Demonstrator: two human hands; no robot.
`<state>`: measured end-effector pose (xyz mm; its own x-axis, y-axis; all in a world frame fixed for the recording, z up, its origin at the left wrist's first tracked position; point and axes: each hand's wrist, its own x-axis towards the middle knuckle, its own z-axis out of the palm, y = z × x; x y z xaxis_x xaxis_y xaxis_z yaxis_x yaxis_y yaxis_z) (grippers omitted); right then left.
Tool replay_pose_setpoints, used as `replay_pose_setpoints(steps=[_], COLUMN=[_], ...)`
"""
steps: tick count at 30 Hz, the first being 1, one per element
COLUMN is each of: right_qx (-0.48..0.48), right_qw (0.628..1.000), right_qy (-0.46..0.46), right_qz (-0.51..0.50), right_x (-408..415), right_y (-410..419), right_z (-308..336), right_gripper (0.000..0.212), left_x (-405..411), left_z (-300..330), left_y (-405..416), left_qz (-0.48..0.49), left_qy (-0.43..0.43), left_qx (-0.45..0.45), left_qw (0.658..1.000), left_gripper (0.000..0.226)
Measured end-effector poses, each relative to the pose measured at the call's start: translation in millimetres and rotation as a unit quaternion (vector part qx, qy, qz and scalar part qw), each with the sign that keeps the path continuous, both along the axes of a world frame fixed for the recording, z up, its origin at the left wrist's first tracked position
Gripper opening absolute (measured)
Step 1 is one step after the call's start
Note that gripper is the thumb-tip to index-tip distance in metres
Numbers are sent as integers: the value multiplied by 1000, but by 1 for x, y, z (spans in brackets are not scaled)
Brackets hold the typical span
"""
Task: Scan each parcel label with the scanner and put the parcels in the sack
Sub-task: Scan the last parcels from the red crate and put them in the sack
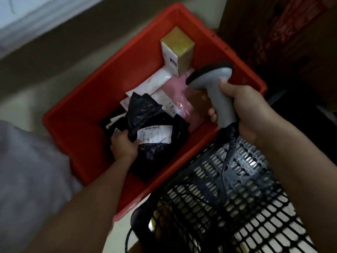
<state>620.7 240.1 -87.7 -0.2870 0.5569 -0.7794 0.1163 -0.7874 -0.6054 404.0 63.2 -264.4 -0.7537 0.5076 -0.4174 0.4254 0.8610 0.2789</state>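
At the far left of the frame a grey sleeve fills the lower corner, and above it, in the upper left, a pale blurred band runs diagonally over a dull floor. Right of the sleeve the left hand reaches down into a red crate that takes up the middle of the picture; its fingers are curled round the left edge of a black parcel, grasping it. That parcel lies on top of the heap in the lower middle of the crate, its white label facing up, with the label's long axis running left to right and rising slightly toward the right. Under and beyond it lie a white parcel and a pink parcel, and at the crate's far end, upper centre, stands a small box with a white label on its side. To the right, the right hand is clenched round the handle of a grey scanner, held above the crate's right part; its dark head points to the left and down toward the parcels, the handle running toward the lower right. A coiled black cable drops from the handle over a black mesh basket in the lower right, which overlaps the crate's near rim. The upper right is dark, with a reddish patterned shape too blurred to identify.
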Motion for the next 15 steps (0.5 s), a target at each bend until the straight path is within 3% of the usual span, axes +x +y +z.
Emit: replay_pose_setpoints(steps=[5, 8, 12, 15], right_qx=[-26, 30, 169, 223], right_qw=[1000, 999, 984, 971], right_qy=[11, 12, -1, -26], right_qz=[-11, 15, 64, 84], right_x=[3, 10, 25, 36], right_y=[-8, -11, -14, -15], right_z=[66, 117, 183, 223], right_gripper=[35, 30, 18, 32], left_x=[19, 35, 55, 77], left_z=[93, 157, 253, 328], left_y=[6, 14, 24, 27], left_qz=[122, 145, 77, -15], left_qy=[-7, -21, -19, 9], left_qx=[135, 187, 200, 167], left_qw=[983, 971, 977, 986], left_gripper=[42, 34, 32, 33])
